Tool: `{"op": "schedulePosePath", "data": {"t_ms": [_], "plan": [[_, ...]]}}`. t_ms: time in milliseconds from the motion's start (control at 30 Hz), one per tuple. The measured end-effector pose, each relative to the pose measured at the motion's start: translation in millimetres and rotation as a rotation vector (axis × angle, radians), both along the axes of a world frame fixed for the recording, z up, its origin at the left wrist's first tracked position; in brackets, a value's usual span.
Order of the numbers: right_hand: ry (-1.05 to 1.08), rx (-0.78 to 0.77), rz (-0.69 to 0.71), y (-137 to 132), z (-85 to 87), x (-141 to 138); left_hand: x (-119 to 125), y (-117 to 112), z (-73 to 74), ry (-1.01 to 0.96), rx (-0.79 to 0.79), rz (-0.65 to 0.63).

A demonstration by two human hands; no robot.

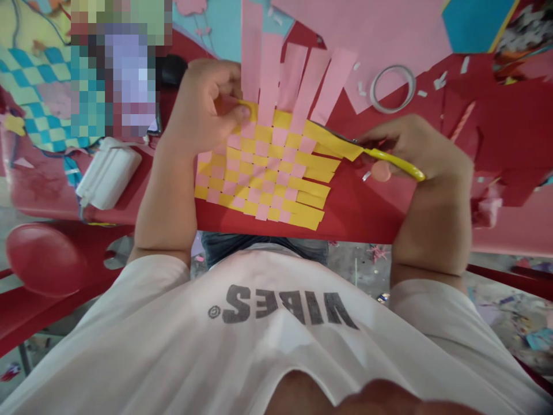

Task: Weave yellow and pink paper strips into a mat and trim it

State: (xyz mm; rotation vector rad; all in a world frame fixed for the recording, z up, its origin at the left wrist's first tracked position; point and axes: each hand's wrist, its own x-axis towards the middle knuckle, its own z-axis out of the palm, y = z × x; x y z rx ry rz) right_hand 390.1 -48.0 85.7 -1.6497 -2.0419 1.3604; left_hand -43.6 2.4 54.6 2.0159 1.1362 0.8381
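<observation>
A woven paper mat (259,167) of pink and yellow strips lies on the red table in front of me. Loose pink strip ends (270,75) stick out at its far side, and yellow strip ends (317,167) at its right. My left hand (216,109) pinches the mat's far left corner between thumb and fingers. In my right hand (410,144) is a pair of scissors (395,163) with yellow handles. Their dark blades lie along the far yellow strip at the mat's upper right. Whether the blades are closed is hard to see.
A roll of tape (393,89) sits on pink paper (371,34) beyond my right hand. To the left are a white power bank or adapter (110,173) and a teal-and-yellow woven mat (34,98). Paper scraps (440,80) are scattered about. A red chair (47,259) stands at the left.
</observation>
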Motion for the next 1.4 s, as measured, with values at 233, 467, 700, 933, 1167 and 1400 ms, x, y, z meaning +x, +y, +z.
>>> {"op": "schedulePosePath", "data": {"t_ms": [233, 467, 700, 933, 1167, 1400], "plan": [[0.03, 0.023, 0.199, 9, -6.7, 14, -2, -1, 2.9, -0.105, -0.063, -0.138], [0.02, -0.046, 0.232, 13, -20.2, 29, -6, 3, 2.0, -0.127, -0.051, -0.179], [0.051, -0.067, 0.291, 11, -2.5, 10, 0, 4, -5.7, -0.21, -0.035, -0.221], [-0.001, -0.02, 0.325, 10, -2.4, 4, 1, 18, -23.6, -0.264, -0.008, -0.269], [-0.075, 0.01, 0.311, 6, -2.1, -2, 2, 14, -21.7, -0.271, 0.008, -0.249], [-0.089, 0.012, 0.298, 3, 0.5, -10, 5, 13, -20.5, -0.262, -0.019, -0.225]]}}
